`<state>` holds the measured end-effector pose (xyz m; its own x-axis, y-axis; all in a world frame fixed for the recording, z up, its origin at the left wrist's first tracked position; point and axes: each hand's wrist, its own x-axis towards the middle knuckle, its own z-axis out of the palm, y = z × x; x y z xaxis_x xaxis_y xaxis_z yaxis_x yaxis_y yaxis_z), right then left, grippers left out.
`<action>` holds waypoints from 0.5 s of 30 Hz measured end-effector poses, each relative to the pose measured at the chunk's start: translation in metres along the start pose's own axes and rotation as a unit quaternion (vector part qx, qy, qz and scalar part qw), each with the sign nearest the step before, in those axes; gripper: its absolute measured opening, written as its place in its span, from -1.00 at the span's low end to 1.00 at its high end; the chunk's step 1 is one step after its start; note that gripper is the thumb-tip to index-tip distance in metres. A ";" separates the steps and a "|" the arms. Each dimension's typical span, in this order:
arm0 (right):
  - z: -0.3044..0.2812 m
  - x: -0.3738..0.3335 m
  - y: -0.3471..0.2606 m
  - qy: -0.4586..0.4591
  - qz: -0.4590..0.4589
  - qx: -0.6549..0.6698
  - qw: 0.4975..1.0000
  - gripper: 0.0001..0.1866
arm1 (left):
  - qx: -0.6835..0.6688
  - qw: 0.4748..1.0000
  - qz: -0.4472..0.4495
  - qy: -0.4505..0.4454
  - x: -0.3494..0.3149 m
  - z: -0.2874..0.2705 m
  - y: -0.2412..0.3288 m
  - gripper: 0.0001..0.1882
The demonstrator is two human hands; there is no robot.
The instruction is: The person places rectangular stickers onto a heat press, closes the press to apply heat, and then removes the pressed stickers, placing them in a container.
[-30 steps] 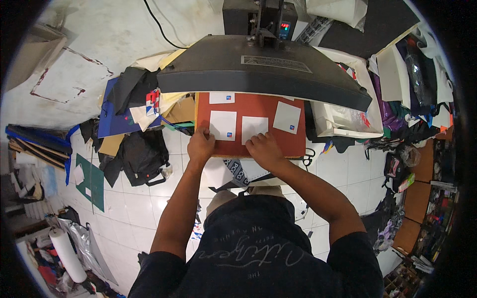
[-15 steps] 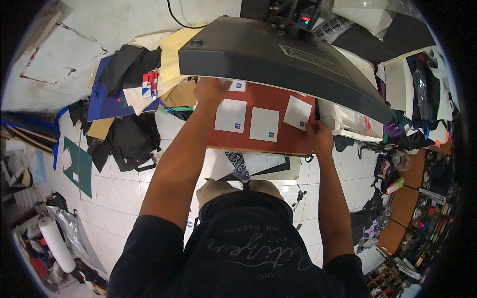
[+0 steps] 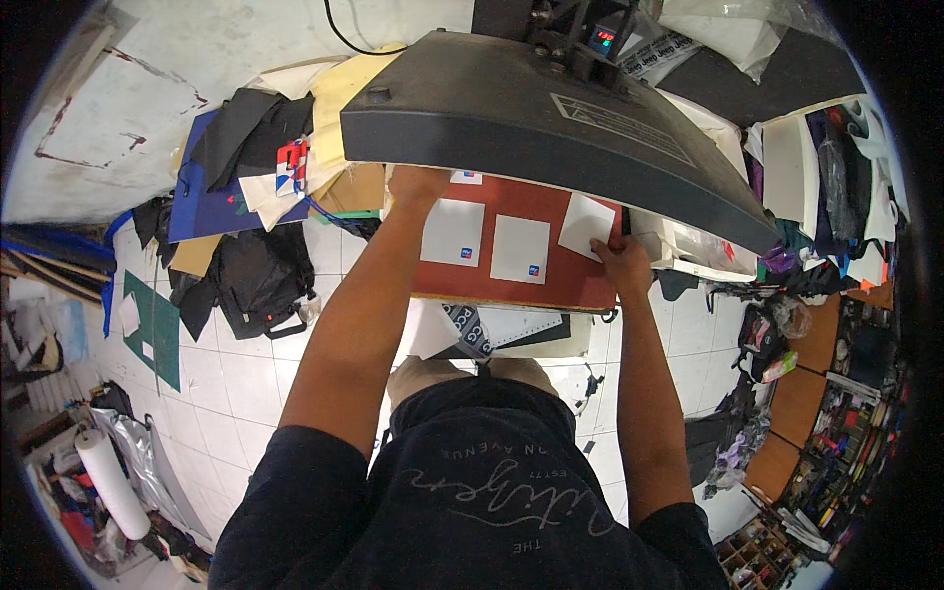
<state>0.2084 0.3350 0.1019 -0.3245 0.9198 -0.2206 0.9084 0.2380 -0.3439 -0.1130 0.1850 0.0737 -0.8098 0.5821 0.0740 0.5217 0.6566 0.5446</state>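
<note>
A heat press stands before me, its dark upper plate (image 3: pixel 511 138) raised over a red-brown pad (image 3: pixel 472 283). White rectangular cards lie on the pad. The left card (image 3: pixel 452 231) and the middle card (image 3: pixel 519 241) each bear a small blue-and-red print at the lower right. At the back left, part of another card (image 3: pixel 466 178) shows below the plate's edge. My right hand (image 3: pixel 621 262) pinches the lower corner of the tilted right card (image 3: pixel 585 226), covering its print. My left hand (image 3: pixel 417 185) reaches under the plate at the far left beside the back card; its fingers are hidden.
White tiled floor (image 3: pixel 236 393) surrounds the press. Dark cloth and bags (image 3: pixel 261 280) are heaped on the left, near a green cutting mat (image 3: pixel 149 329). Paper sheets (image 3: pixel 428 329) lie below the pad's front edge. A white tray (image 3: pixel 703 246) stands to the right; crowded shelves (image 3: pixel 855 393) line the far right.
My right hand has moved slightly left onto the right card's corner, covering its print. My left hand stays under the plate, slightly further in. The view has shifted a little.
</note>
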 end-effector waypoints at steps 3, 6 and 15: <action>0.005 0.006 0.005 -0.017 -0.008 0.016 1.000 -0.48 | -0.072 0.984 0.147 0.069 -0.001 -0.002 -0.020 -0.56; 0.007 0.009 0.010 -0.019 -0.031 0.023 0.999 -0.51 | -0.159 0.977 0.129 0.057 -0.008 -0.009 -0.024 -0.64; -0.009 -0.022 -0.012 0.015 -0.149 0.183 0.972 -0.64 | -0.558 0.804 -0.181 -0.100 -0.073 -0.096 -0.014 -0.63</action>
<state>0.2071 0.3150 0.1186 -0.5455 0.8373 -0.0365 0.6190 0.3731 -0.6911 -0.0871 0.0878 0.1407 -0.7366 0.5889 -0.3324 -0.3943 0.0254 0.9187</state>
